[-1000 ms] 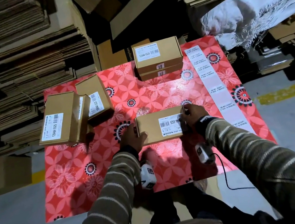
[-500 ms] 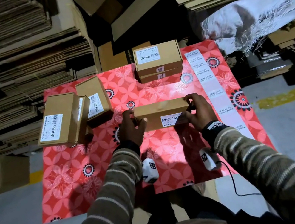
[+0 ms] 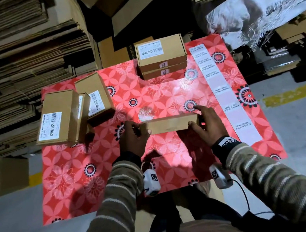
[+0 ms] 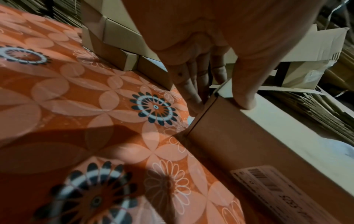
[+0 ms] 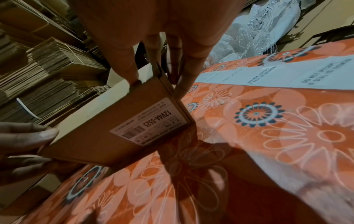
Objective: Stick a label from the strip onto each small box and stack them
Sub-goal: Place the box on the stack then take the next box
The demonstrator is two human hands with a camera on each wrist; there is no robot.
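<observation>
A small brown box [image 3: 170, 124] stands on its long edge in the middle of the red flowered table [image 3: 101, 178], its barcode face [image 5: 147, 124] turned toward me. My left hand [image 3: 134, 136] grips its left end, thumb [image 4: 245, 97] on the top edge and fingers [image 4: 193, 97] behind. My right hand [image 3: 205, 125] pinches its right end [image 5: 168, 86]. The white label strip [image 3: 223, 91] lies along the table's right side. Two stacked boxes [image 3: 161, 56] sit at the back middle.
Three more small boxes [image 3: 70, 114] lean together at the table's back left. Flat cardboard stacks [image 3: 5, 60] rise behind and to the left. A white plastic sack [image 3: 264, 8] lies at the back right. Grey floor with a yellow line [image 3: 297, 92] borders the table.
The box lay flat with its barcode face up; both hands have tipped it up onto its edge and turned the barcode face toward me.
</observation>
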